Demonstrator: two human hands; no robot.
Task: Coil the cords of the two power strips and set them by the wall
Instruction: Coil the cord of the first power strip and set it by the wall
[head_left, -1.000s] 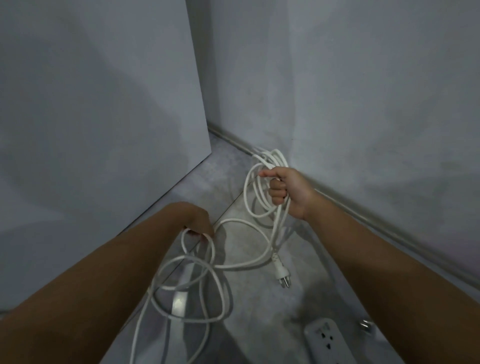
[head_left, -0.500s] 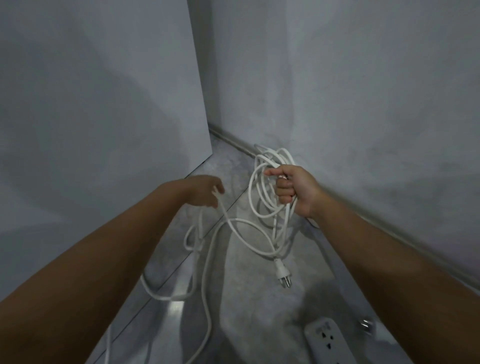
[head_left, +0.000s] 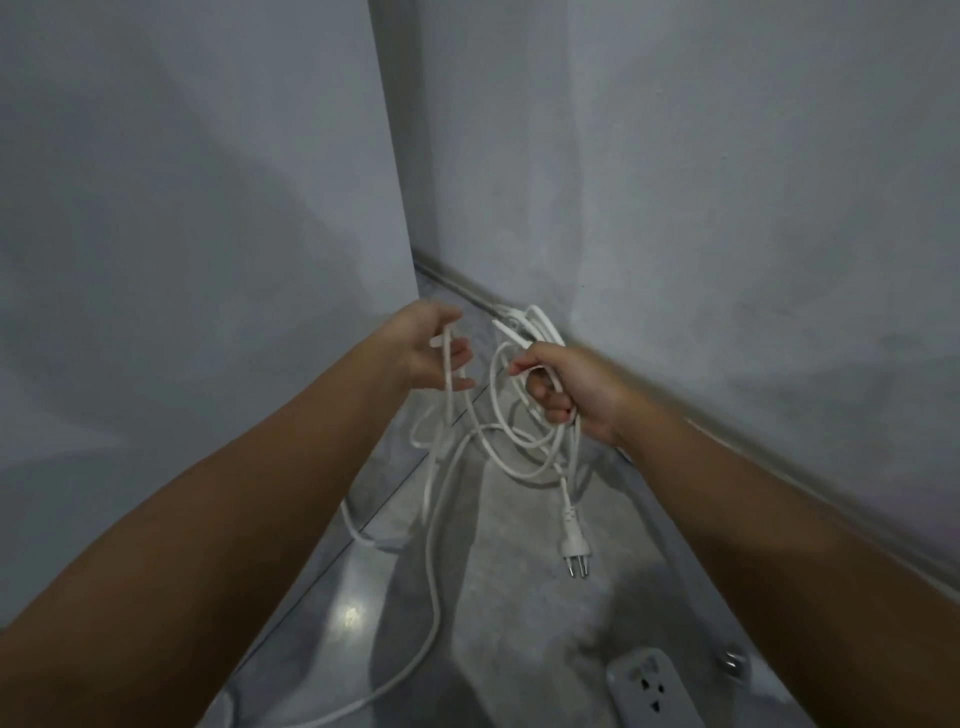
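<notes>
My right hand (head_left: 569, 387) is closed around several loops of a white cord (head_left: 519, 452), held in the air near the right wall. The cord's plug (head_left: 574, 545) dangles below those loops. My left hand (head_left: 434, 353) pinches a strand of the same cord just left of the coil; from there the cord trails down across the floor toward the bottom edge. A white power strip (head_left: 649, 688) lies on the floor at the bottom right, partly cut off. Beside it, by my right forearm, lies a second plug (head_left: 732, 662).
A grey wall (head_left: 727, 208) runs along the right with a baseboard (head_left: 779, 483) at its foot. A grey panel (head_left: 182, 234) stands on the left, leaving a narrow strip of shiny grey floor (head_left: 493, 597) between them.
My left hand has risen from low over the floor up beside my right hand, pulling cord with it. The loose loops on the floor have drawn out into a single trailing line.
</notes>
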